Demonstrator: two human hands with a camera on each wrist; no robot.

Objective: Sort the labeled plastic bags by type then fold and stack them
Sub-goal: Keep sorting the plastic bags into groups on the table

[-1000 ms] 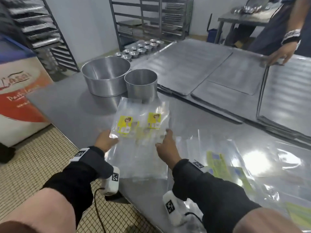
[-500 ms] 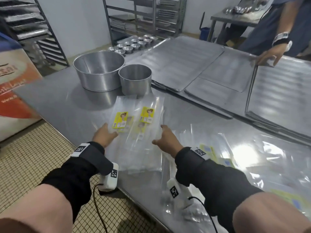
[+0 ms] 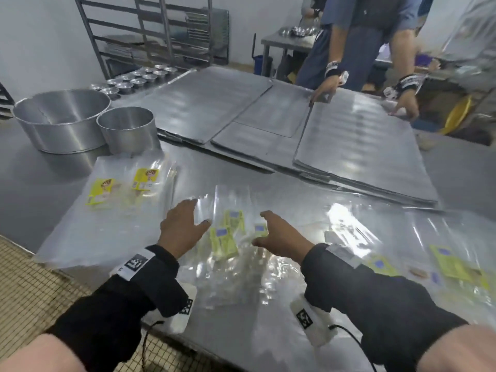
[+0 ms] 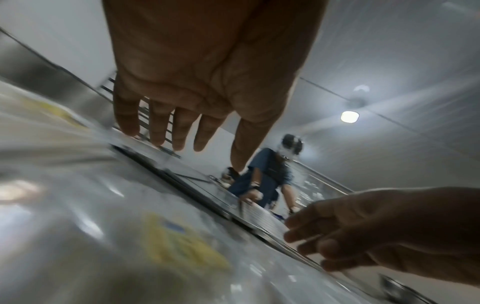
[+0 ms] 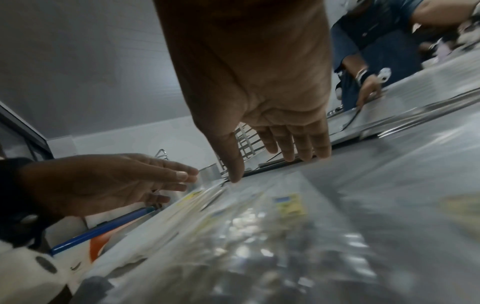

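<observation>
A flat stack of clear bags with yellow cartoon labels [image 3: 120, 189] lies on the steel table [image 3: 40, 189] at the left, with no hand on it. To its right is a loose pile of clear bags with yellow-green, blue-patched labels [image 3: 228, 237]. My left hand [image 3: 188, 221] hovers over the pile's left side with straight, spread fingers. My right hand [image 3: 273, 232] is over its right side, fingers relaxed, holding nothing. In the left wrist view, the left hand [image 4: 197, 131] is above a blurred label [image 4: 182, 246]. In the right wrist view, the right hand [image 5: 272, 156] is just above the bags [image 5: 259, 236].
More labeled bags [image 3: 442, 264] are spread on the right. Two round metal pans [image 3: 61, 122] [image 3: 128, 130] stand behind the left stack. Large flat metal trays [image 3: 214, 103] cover the far table, where another person's hand [image 3: 324, 87] rests on one. The table's front edge runs under my wrists.
Both hands let go of the cartoon-label stack, which stays at the left, and moved right over the pile with blue-patched labels. The head view swung right.
</observation>
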